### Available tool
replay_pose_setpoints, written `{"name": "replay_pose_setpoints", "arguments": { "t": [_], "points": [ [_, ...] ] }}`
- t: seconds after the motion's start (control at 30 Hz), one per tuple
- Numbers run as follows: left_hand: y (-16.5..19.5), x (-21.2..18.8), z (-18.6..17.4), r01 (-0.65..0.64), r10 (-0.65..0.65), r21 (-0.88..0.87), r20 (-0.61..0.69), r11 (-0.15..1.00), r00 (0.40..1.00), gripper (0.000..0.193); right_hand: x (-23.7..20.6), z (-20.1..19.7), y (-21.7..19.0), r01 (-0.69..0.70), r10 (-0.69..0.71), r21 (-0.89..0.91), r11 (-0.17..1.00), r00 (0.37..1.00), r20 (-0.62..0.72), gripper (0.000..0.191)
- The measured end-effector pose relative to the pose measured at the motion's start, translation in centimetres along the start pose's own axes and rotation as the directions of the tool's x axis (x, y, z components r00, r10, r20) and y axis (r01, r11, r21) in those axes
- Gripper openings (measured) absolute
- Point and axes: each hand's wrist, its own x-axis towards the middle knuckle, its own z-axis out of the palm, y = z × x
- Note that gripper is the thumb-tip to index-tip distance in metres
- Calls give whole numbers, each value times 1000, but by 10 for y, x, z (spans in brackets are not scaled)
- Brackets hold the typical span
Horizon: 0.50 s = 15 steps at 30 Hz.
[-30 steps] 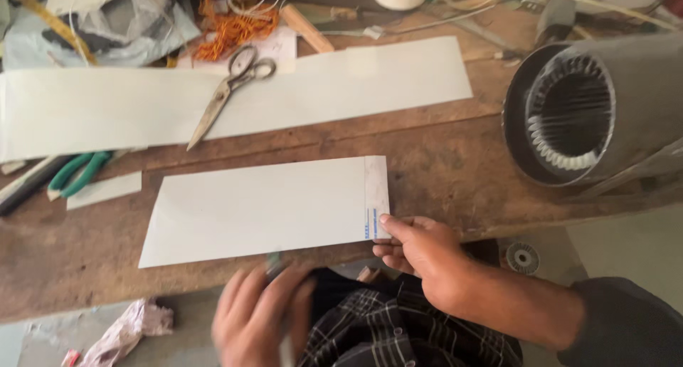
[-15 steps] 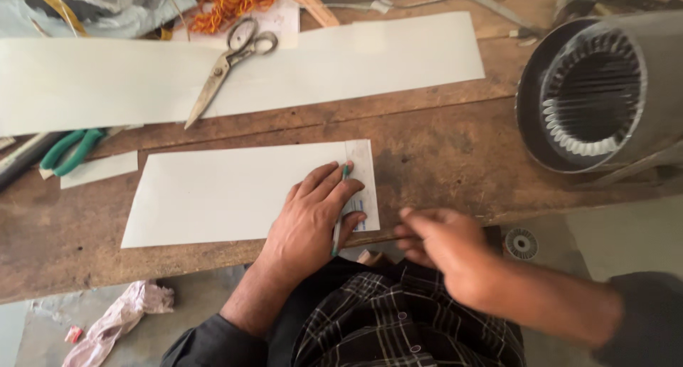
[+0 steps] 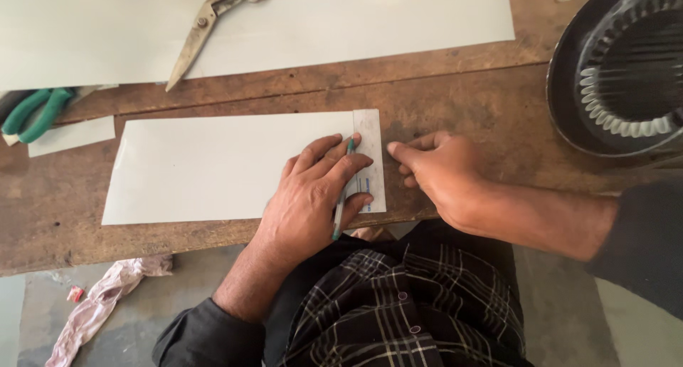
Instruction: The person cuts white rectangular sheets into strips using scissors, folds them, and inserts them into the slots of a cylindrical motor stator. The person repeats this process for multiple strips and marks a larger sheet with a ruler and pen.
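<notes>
Head view: left hand (image 3: 313,196), gripping a pen (image 3: 343,189), has settled on the sheet (image 3: 206,168); right hand (image 3: 441,171), empty, now steadies the strip (image 3: 371,135).

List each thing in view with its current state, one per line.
Left hand: pressed flat on the sheet, pen between its fingers.
Pen: held, lying along the strip's edge.
Right hand: fingertips at the strip's right edge.
Strip: lying on the sheet's right end.
Sheet: flat on the bench.
Scissors: shut, lying on the large sheet.
</notes>
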Motion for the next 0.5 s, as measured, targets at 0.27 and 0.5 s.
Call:
{"name": "replay_pose_setpoints", "arguments": {
  "t": [0.27,0.5],
  "points": [
    [-2,2,4,24,-24,1,21,1000,999,46,-8,4,-12,-28,24,-138,990,999,-35,29],
    [-3,2,5,33,-33,0,25,999,999,46,-13,6,-19,-48,43,-178,983,999,-33,31]
  ]
}}
